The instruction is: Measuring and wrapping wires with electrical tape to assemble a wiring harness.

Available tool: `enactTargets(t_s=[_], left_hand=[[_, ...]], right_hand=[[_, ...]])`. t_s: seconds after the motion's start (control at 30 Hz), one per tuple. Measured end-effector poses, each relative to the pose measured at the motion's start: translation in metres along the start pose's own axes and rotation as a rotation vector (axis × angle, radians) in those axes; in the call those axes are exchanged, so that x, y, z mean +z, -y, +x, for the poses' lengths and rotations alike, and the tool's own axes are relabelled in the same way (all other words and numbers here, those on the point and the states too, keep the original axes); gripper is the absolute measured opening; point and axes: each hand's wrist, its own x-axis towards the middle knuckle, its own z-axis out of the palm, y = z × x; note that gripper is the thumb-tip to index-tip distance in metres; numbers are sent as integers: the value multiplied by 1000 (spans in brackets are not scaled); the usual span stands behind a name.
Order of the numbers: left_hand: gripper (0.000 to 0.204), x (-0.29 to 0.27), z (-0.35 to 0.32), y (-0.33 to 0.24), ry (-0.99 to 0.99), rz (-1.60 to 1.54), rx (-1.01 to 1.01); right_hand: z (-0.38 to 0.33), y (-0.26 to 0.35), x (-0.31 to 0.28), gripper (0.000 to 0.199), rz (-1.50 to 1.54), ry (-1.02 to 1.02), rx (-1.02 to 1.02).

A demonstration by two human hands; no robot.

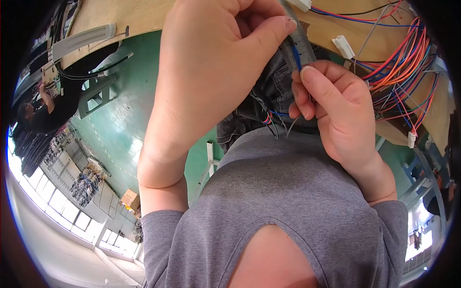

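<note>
Nearest the camera is the person's grey T-shirt [283, 192], its curved neckline at the lower edge and its two short sleeves at either side, with bare forearms reaching up from them. The left hand [216, 57] stands large at the top, back toward the camera, its thumb bent in close to the curled fingers beside a metal ruler [303, 42]; most of those fingers are hidden, so what they grip cannot be told. The right hand [343, 98] is held narrow, thumb and forefinger pinching blue wire [297, 57] near the lower end of the ruler. That wire lies along the ruler's marked face, between the two hands and above the dark trousers [276, 79]. Thin loose wire ends show below the right hand's fingers, over the lap. To the right, a wooden tabletop [326, 29] bears a white connector [343, 47] just beside the right hand, and a spread of red, orange and blue wires [408, 65] with a smaller white plug [412, 139] near its lower end. Far left, beyond the green floor [127, 91], a dark-clothed co-worker [50, 113] reaches out an arm, well apart from the person's hands.
</note>
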Motion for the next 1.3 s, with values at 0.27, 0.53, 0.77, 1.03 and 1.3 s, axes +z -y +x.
enactTargets(t_s=[0.27, 0.53, 0.77, 1.03, 1.3], left_hand=[[5, 1, 0, -2, -1, -25, -29], [5, 4, 0, -3, -30, -53, -95], [4, 3, 1, -2, -42, -47, -98], [4, 5, 3, -4, -49, -51, -114], [4, 4, 3, -3, -30, -48, -88]], right_hand=[[-1, 2, -1, 19, -2, 11, 9], [0, 2, 0, 19, -22, 7, 7], [-1, 2, 0, 18, 11, 12, -9], [0, 2, 1, 17, 3, -18, -22], [2, 1, 3, 15, -21, -34, -31]])
